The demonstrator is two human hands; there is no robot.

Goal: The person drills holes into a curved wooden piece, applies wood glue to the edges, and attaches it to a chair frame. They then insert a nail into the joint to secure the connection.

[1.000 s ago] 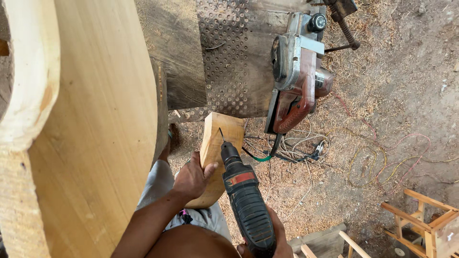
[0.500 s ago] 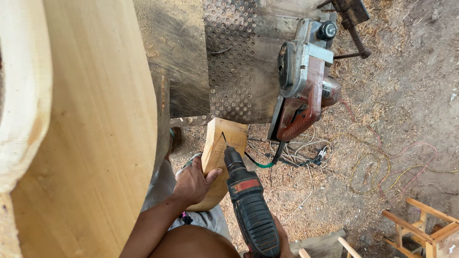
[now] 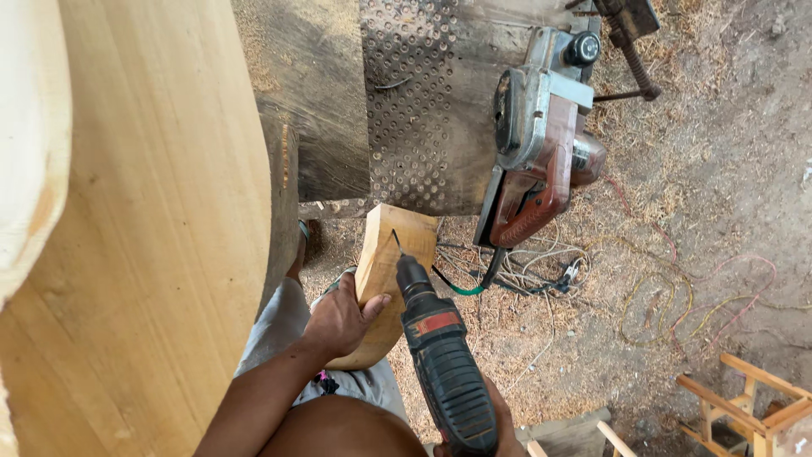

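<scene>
My left hand (image 3: pixel 341 320) grips a curved pale wooden block (image 3: pixel 385 272) that stands on end over my lap. My right hand (image 3: pixel 501 423), mostly hidden at the bottom edge, holds a black electric drill (image 3: pixel 444 364) with a red band. The drill's thin bit (image 3: pixel 395 242) rests against the upper face of the block, near its top. A large light wooden panel (image 3: pixel 144 220) fills the left side, close to my left arm.
An electric planer (image 3: pixel 541 140) with a red handle lies on a metal tread-plate bench (image 3: pixel 423 118). A clamp (image 3: pixel 630 42) sits at the bench's top right. Tangled cords (image 3: pixel 541 271) trail over sawdust-covered ground. A small wooden frame (image 3: pixel 753 398) stands at lower right.
The view has shifted slightly, so the planer and block appear a little lower and more to the right. My hands keep the same hold on block and drill.
</scene>
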